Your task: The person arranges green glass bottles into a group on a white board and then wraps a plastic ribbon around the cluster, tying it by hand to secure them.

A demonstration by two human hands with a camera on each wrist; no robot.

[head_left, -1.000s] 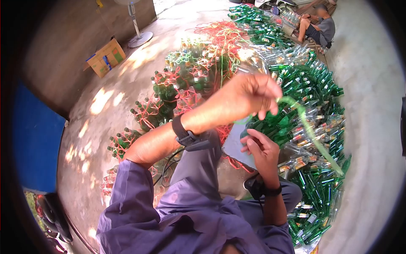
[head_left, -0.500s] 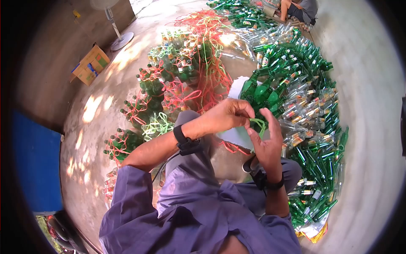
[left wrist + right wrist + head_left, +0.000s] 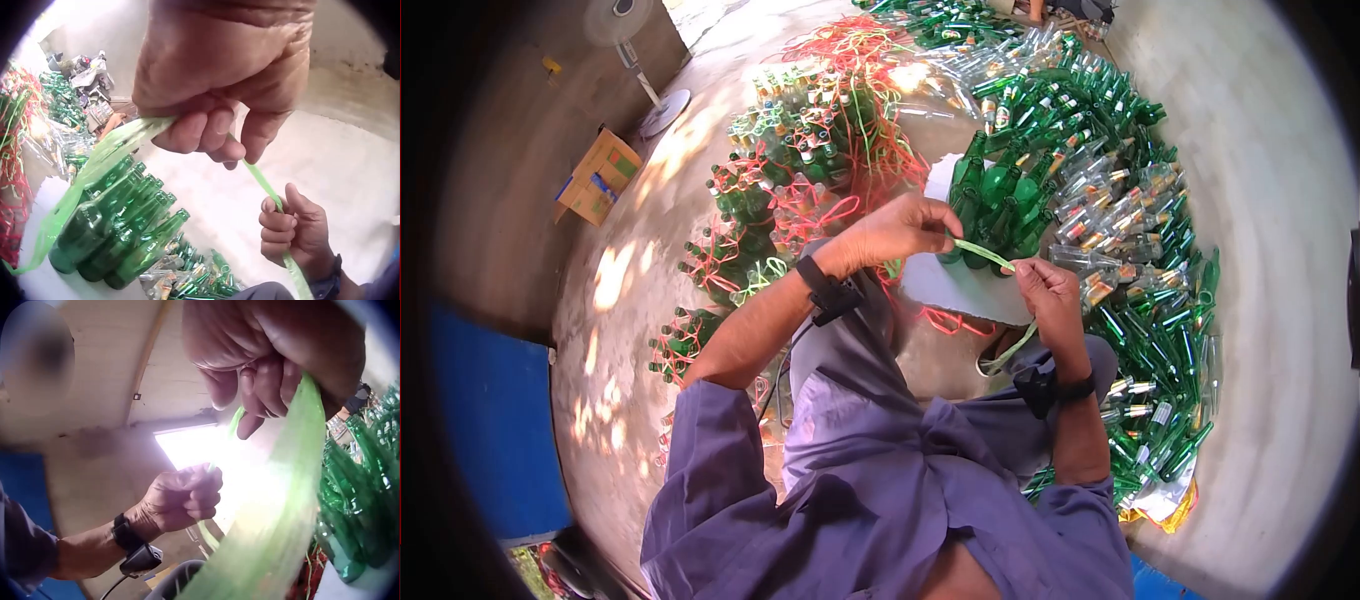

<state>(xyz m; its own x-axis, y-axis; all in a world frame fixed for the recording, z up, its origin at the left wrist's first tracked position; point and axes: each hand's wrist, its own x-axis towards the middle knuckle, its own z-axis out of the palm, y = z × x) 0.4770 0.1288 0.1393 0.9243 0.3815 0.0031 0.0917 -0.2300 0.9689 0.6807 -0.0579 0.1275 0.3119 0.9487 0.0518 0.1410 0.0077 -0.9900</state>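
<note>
Purple clothes: the seated person's sleeves and knees (image 3: 855, 350) fill the near part of the head view, a dark band with a small camera (image 3: 832, 292) on the left wrist.
Right hand (image 3: 1052, 295): fingers curled in, pinching the green strip.
Left hand (image 3: 905, 230): fingers bent, thumb and fingertips closed on the same strip.
Green strip (image 3: 985, 252): in the air between the hands, above the near side of the board; that stretch looks taut.
Strip's line: long axis runs from the left hand down toward the right hand in the head view; one tail hangs below the right hand, and a wide, loose part trails from the left.
In the way: in the left wrist view, the loose part crosses in front of some bottles.
White board (image 3: 950, 290): under the standing bottles.
Green bottles (image 3: 1000, 205): grouped upright, necks up, just beyond the hands.
Loose bottles (image 3: 1100, 220): green and clear, heaped on the right.
Bound bundles (image 3: 745, 190): bottles wrapped in red and green straps, on the left.
Far left: an opened cardboard box (image 3: 605, 175) and a fan (image 3: 630, 60) by the wall.
</note>
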